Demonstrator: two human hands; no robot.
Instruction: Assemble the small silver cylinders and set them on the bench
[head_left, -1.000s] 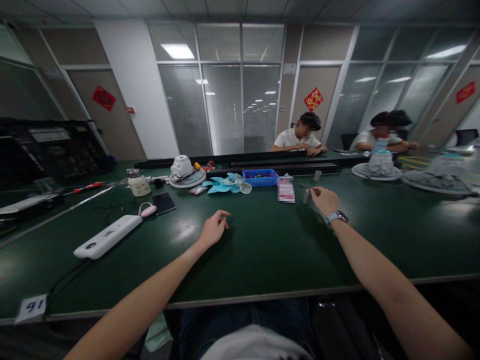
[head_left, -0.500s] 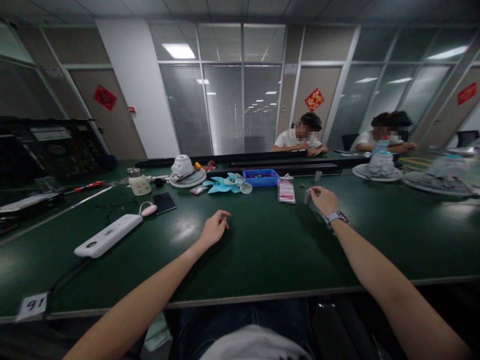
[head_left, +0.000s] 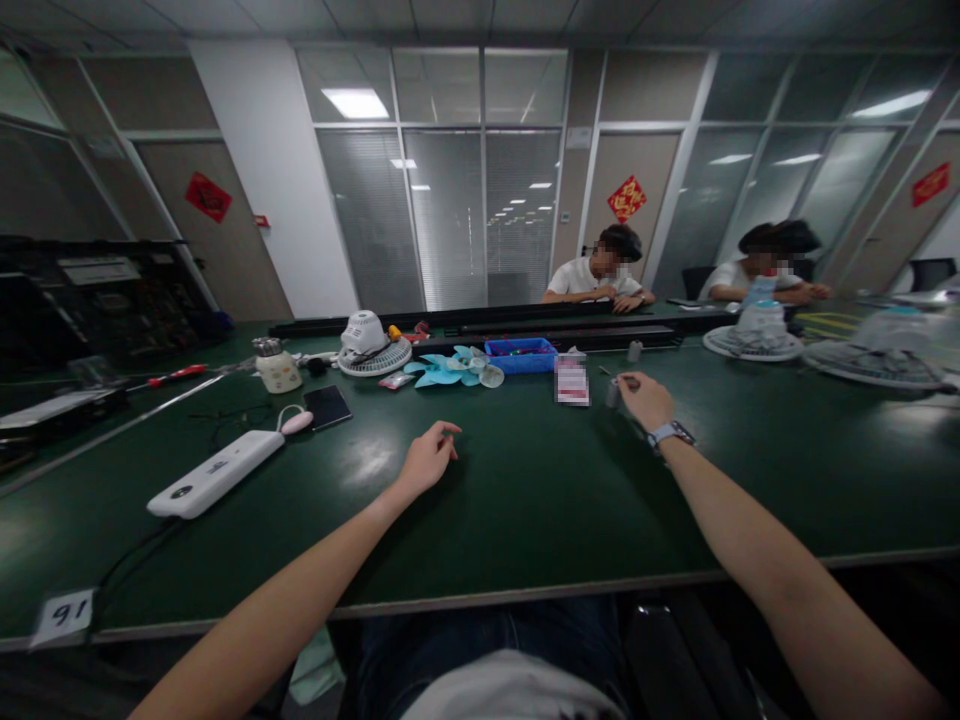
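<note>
My right hand [head_left: 646,402], with a watch on its wrist, has its fingers closed on a small grey cylinder [head_left: 613,391] standing at the right of the green table [head_left: 517,500]. A second grey cylinder [head_left: 634,351] stands a little behind it. Left of the hand lies a pink and white card [head_left: 572,379]. My left hand [head_left: 431,455] rests over the table's middle, fingers apart and holding nothing. Beyond it are light blue fan blades [head_left: 450,370] and a blue tray [head_left: 521,355] with small parts inside.
A white fan part [head_left: 367,345], a bottle [head_left: 277,366], a phone [head_left: 328,406] and a power strip [head_left: 217,472] lie on the left. More fan parts [head_left: 752,340] stand at the right. Two people [head_left: 577,280] sit across the table.
</note>
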